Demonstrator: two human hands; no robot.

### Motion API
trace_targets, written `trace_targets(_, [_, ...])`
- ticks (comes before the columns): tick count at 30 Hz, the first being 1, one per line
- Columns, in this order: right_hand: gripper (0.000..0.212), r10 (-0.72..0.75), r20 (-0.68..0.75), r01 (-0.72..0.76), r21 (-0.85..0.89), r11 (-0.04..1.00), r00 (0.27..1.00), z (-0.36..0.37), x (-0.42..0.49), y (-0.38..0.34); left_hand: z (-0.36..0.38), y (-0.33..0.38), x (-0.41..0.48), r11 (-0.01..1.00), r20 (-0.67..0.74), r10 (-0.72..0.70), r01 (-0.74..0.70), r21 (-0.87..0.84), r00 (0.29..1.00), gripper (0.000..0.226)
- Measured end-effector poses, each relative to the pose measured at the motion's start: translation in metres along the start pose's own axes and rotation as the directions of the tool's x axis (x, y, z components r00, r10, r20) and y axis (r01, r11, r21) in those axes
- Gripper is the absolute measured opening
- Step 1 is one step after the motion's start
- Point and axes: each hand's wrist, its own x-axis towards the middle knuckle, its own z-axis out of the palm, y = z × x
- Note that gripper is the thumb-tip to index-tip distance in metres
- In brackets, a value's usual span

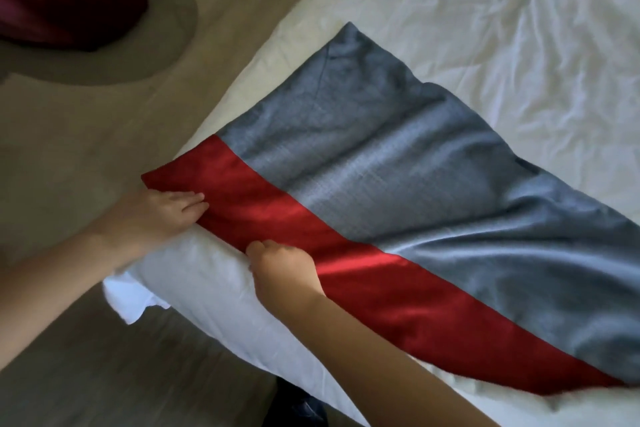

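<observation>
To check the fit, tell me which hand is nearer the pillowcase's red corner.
Left. The left hand lies on the red band just below that corner; the right hand grips the band's lower edge farther right along the white pillow.

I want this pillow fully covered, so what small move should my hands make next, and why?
Probably draw the red edge of the pillowcase toward you over the pillow. The white pillow end sticks out bare past that edge, the right hand pinches it, and the left hand lies on it near the corner.
</observation>
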Motion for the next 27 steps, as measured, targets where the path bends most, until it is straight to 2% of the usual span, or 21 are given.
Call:
trace_targets(2, [0.019, -0.03, 0.058, 0.03, 0.009, 1.0, 0.998, 0.002, 0.003, -0.001, 0.018, -0.001, -0.017, 1.0, 0.22, -0.004, -0.002, 0.026, 0.975, 0.064])
trace_targets(3, [0.016, -0.034, 0.072, 0.033, 0.022, 0.999, 0.997, 0.0, 0.005, 0.0, 0.018, 0.001, -0.02, 0.996, 0.365, -0.08, 0.089, -0.008, 0.928, 0.068])
trace_targets(4, [0.012, -0.044, 0.075, 0.042, 0.035, 0.999, 0.996, -0.003, 0.007, 0.004, 0.01, 0.004, -0.018, 0.981, 0.412, -0.157, 0.189, -0.04, 0.898, 0.07])
trace_targets(5, [0.016, -0.054, 0.066, 0.051, 0.052, 0.997, 0.996, -0.007, 0.009, 0.008, 0.005, 0.003, -0.013, 0.972, 0.381, -0.168, 0.217, -0.088, 0.909, 0.071])
trace_targets(7, [0.027, -0.058, 0.018, 0.056, 0.085, 0.995, 0.998, -0.021, 0.011, 0.021, 0.001, -0.002, -0.002, 0.981, 0.223, -0.136, 0.163, -0.104, 0.965, 0.064])
trace_targets(10, [0.024, 0.029, -0.103, -0.021, 0.072, 0.997, 0.994, -0.051, 0.021, 0.06, -0.009, -0.004, 0.035, 0.954, 0.136, -0.26, 0.276, -0.12, 0.956, 0.054])
trace_targets(13, [0.021, 0.176, -0.193, -0.173, 0.03, 0.984, 0.965, -0.087, 0.037, 0.12, -0.019, -0.002, 0.09, 0.877, 0.098, -0.396, 0.408, -0.253, 0.913, 0.042])
trace_targets(18, [0.025, 0.437, -0.319, -0.431, 0.095, 0.898, 0.841, -0.145, 0.047, 0.215, -0.033, -0.004, 0.186, 0.792, 0.099, -0.532, 0.536, -0.294, 0.841, 0.033])
trace_targets(22, [0.03, 0.474, -0.333, -0.478, 0.074, 0.875, 0.815, -0.17, 0.05, 0.253, -0.033, -0.013, 0.239, 0.754, 0.112, -0.577, 0.581, -0.307, 0.809, 0.03])
trace_targets(27, [0.027, 0.501, -0.358, -0.504, 0.093, 0.859, 0.788, -0.187, 0.068, 0.277, -0.031, -0.024, 0.287, 0.781, 0.077, -0.568, 0.566, -0.266, 0.82, 0.028])
